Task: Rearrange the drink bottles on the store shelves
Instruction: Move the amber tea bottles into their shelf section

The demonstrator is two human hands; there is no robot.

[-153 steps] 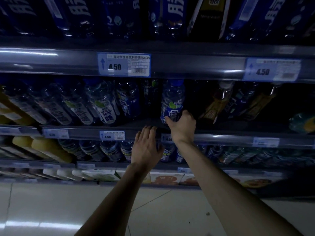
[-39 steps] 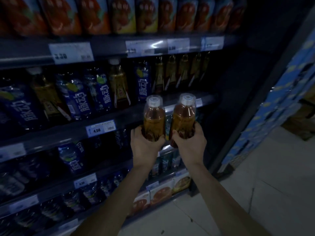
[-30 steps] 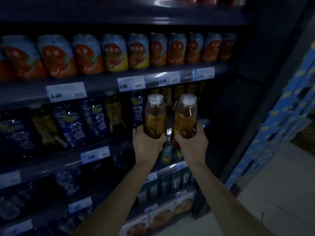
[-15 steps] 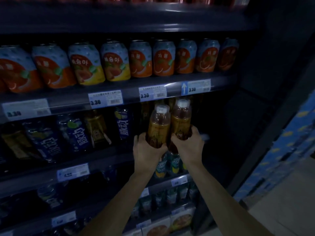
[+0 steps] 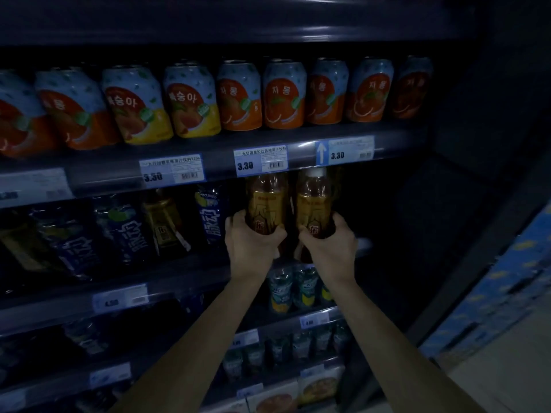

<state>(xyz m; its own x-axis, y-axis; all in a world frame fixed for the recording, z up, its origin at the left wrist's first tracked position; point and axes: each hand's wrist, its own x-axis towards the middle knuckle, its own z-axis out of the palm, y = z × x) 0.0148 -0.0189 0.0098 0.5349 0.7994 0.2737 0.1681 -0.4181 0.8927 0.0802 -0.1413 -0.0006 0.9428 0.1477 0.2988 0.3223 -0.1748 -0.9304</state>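
Note:
Two amber tea bottles with yellow labels stand upright side by side in the mouth of the second shelf. My left hand (image 5: 253, 242) grips the left tea bottle (image 5: 267, 201) low on its body. My right hand (image 5: 331, 245) grips the right tea bottle (image 5: 313, 201) the same way. Their caps reach up behind the price rail (image 5: 298, 156) of the shelf above; the left cap is hidden, the right white cap just shows. Blue-labelled bottles (image 5: 208, 216) and another amber bottle (image 5: 162, 225) stand to the left on the same shelf.
A row of orange and yellow juice cans (image 5: 238, 96) fills the shelf above. Small green-labelled bottles (image 5: 295, 289) stand on the shelf below my hands. The dark shelf end panel (image 5: 447, 204) is at the right, with stacked blue cartons (image 5: 492, 293) beyond it.
Both hands have carried the two tea bottles forward and up into the second shelf's opening, so their caps now sit under the price rail. My view has moved closer to the shelves.

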